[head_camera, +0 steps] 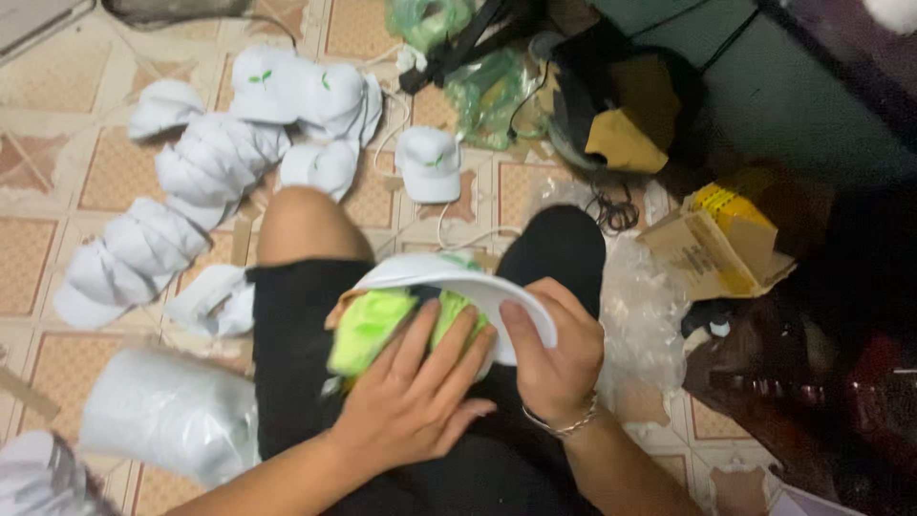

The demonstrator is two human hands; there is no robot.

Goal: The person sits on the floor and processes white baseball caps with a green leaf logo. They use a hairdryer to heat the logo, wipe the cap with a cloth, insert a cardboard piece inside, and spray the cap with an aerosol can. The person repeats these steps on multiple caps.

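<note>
- White caps (205, 177) lie stacked in long nested rows on the floor far left; we count many, w/ small green marks on a few, so we'd judge a good share already handled.
- Clear plastic bag (167, 416) w/ more white stuff sits lower left, near our knee.
- Left hand (415, 387) is pressed flat-ish, fingers spread and curled, onto a wad of green stuffing (377, 325), pushing it into the cap's crown.
- Cap in hand (458, 282) rests on our lap, between the knees, brim up; it's white like the rest.
- Right hand (554, 349) grips the brim edge, thumb on top, fingers wrapped under; bracelet on the wrist.
- We'd say this cap is mid-way: stuffing partly in, some still sticking out.
- One lone cap (430, 162) lies apart, mid floor, beside a white cord.
- Green plastic bags (487, 81) sit up top centre, maybe more stuffing; can't tell how much is left.
- Torn cardboard box (716, 244) w/ yellow bits lies right, by crinkled clear wrap.
- Tiled floor (115, 172), tan and cream, worn in spots; room is dim and cluttered at right, w/ dark furniture.
</note>
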